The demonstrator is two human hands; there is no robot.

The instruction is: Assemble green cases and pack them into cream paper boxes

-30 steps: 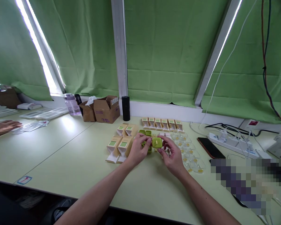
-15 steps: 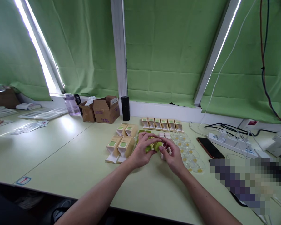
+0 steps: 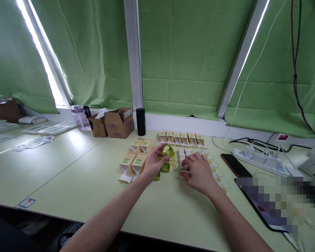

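My left hand (image 3: 154, 161) holds a small green case (image 3: 169, 151), its lid raised, between thumb and fingers. Other green cases (image 3: 165, 167) lie on the table just below it. Beside them is a group of tiny yellow squares (image 3: 174, 163). My right hand (image 3: 198, 171) curls over the near end of the rows of small pinkish-white pieces (image 3: 182, 154), its thumb and fingers closing around one of them. Clear teardrop-shaped packs with yellow spots (image 3: 218, 171) lie to its right, partly hidden by the hand.
Open-ended cardboard packets (image 3: 126, 166) stand left of my left hand, and another row of packets (image 3: 183, 139) stands behind. Farther back are cardboard boxes (image 3: 119, 122) and a black cylinder (image 3: 140, 121). On the right lie a phone (image 3: 236, 165), a power strip (image 3: 262, 161) and cables.
My hands have moved apart. The green case, held by both before, is now open in my left hand alone. My right hand has moved over the pinkish-white pieces.
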